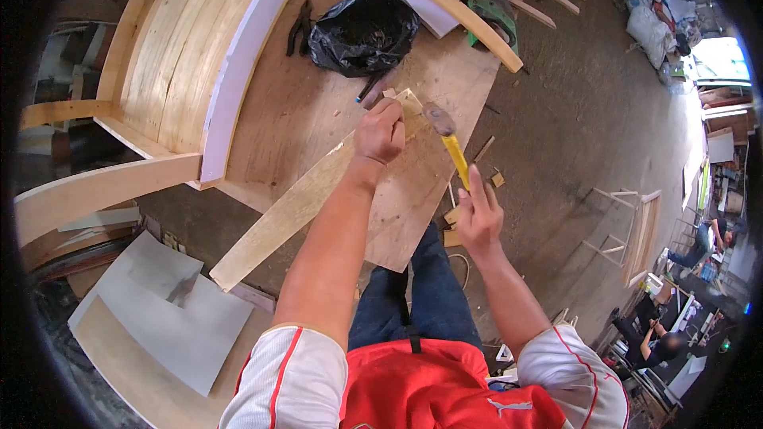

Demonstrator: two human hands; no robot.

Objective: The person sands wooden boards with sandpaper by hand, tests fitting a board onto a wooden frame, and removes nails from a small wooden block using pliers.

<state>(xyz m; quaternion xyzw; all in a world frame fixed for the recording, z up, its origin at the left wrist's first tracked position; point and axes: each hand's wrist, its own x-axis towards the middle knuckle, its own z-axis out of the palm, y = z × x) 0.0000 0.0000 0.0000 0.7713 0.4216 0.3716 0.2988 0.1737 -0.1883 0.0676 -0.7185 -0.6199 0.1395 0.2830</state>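
My left hand [381, 131] is closed in a fist over the far end of a long, tapering wooden board [294, 202]. What its fingers hold, if anything, is hidden; a small pale tip shows just above the knuckles. The board lies slanted across a plywood worktop [310, 119], its near end jutting past the edge. In my right hand [481, 214] is a hammer [457, 157] with a yellow handle, gripped by its lower part. The metal head is just right of the board's far end; whether it touches cannot be told.
A black plastic bag [362, 32] and dark pliers [299, 28] lie on the worktop. To the left stands a slatted wooden frame [179, 48]. White sheet material [171, 286] leans at lower left. A wooden frame with legs [642, 238] and two people are off to the right.
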